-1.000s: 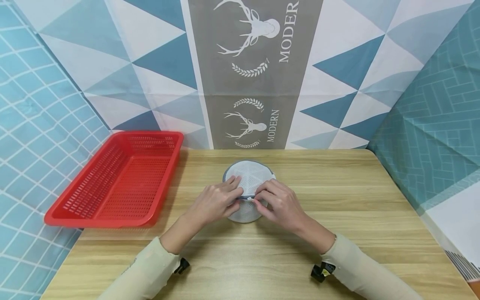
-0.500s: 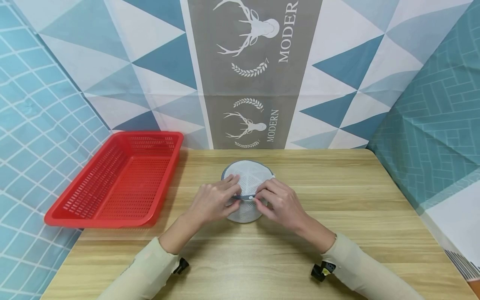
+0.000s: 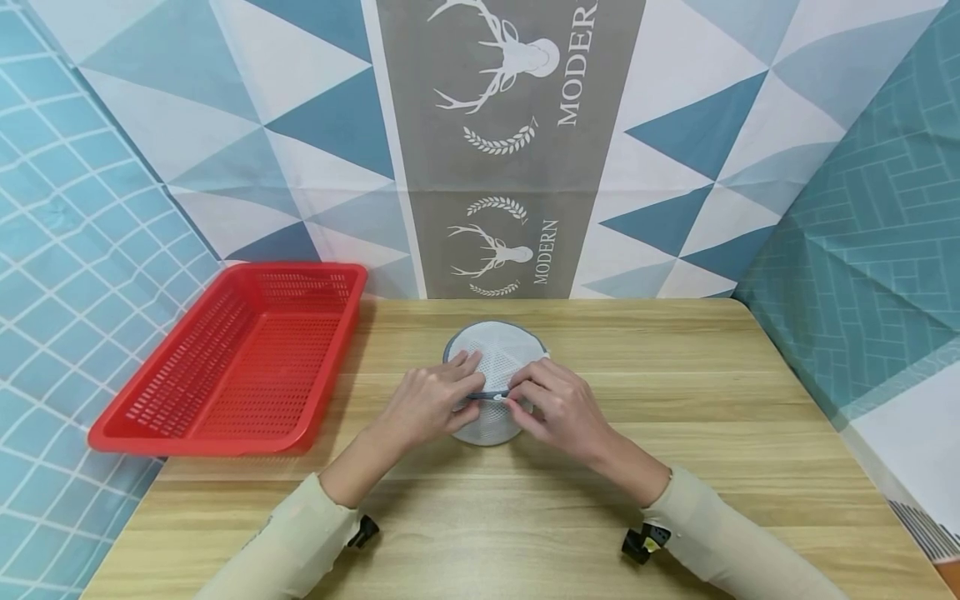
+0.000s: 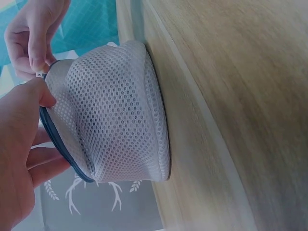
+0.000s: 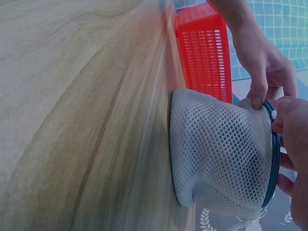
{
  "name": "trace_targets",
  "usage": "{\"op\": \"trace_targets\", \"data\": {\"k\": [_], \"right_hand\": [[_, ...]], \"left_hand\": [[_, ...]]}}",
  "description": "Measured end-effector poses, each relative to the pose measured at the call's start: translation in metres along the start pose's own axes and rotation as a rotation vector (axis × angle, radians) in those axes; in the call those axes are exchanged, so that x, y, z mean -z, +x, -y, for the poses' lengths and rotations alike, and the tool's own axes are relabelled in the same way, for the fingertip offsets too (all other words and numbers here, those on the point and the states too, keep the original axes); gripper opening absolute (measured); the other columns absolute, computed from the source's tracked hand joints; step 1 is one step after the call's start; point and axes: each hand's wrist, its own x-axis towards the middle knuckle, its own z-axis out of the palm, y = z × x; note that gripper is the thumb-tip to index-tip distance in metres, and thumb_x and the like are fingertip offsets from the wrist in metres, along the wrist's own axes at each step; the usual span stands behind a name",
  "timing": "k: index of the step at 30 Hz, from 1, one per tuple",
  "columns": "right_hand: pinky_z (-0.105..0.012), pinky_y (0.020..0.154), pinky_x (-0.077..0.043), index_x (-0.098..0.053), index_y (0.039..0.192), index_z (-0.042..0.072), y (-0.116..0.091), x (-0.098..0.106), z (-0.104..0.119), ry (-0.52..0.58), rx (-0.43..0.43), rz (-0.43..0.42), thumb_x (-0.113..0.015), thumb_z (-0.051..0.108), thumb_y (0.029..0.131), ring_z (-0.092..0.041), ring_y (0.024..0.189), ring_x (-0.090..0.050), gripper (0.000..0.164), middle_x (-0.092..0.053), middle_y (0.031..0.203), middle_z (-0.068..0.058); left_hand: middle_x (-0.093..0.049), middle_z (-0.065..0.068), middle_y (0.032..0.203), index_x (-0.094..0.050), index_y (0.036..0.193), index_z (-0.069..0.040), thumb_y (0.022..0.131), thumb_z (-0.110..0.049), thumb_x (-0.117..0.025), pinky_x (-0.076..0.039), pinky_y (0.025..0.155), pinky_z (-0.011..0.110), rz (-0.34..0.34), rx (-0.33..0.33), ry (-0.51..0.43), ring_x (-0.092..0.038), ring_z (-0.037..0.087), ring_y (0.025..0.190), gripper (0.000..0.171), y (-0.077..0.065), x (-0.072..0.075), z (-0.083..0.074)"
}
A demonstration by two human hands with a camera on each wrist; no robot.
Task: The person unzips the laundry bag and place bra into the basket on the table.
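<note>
A round white mesh laundry bag [image 3: 501, 342] with dark blue trim stands upright on the table, its zipper [image 5: 274, 163] running across the top. My left hand [image 3: 427, 404] pinches the bag's top edge on the left side of the zipper, thumb on the near side and fingers over the top. On the other side, my right hand [image 3: 558, 408] pinches the small white zipper pull [image 3: 498, 398] between thumb and index finger. Both wrist views show the mesh side wall [image 4: 113, 110] bulging, with the bag's base on the wood.
A red plastic basket [image 3: 330, 392] with perforated walls sits at the table's left, partly past its edge. The wooden table [image 3: 675, 375] meets a patterned backdrop [image 3: 480, 167] at the back. Tile-print sheets hang on both sides.
The bag's top has shifted very slightly left since a second ago. Both hands keep their hold, with only small movements near the zipper pull.
</note>
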Motion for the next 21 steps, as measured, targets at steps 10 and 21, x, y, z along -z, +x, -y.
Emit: {"op": "trace_targets", "data": {"k": [10, 21], "right_hand": [[-0.027, 0.073, -0.058, -0.08, 0.088, 0.01, -0.0007, -0.0005, 0.0002, -0.002, -0.003, 0.0, -0.087, 0.006, 0.087, -0.015, 0.086, -0.069, 0.009, -0.078, 0.097, -0.001], [-0.028, 0.074, -0.059, -0.08, 0.088, 0.01, -0.0024, -0.0008, -0.0003, 0.0, -0.012, -0.003, -0.088, 0.005, 0.086, -0.015, 0.088, -0.07, 0.009, -0.078, 0.096, -0.001]], "left_hand": [[-0.083, 0.02, 0.131, -0.062, 0.087, -0.013, 0.082, -0.016, -0.086, -0.043, 0.042, 0.03, 0.004, -0.003, -0.011, -0.086, 0.037, 0.115, 0.025, -0.0004, 0.0005, 0.0001], [-0.083, 0.017, 0.132, -0.058, 0.085, -0.014, 0.08, -0.017, -0.085, -0.024, 0.045, 0.02, -0.011, 0.014, 0.001, -0.086, 0.035, 0.114, 0.027, -0.0014, 0.0014, 0.0011]]}}
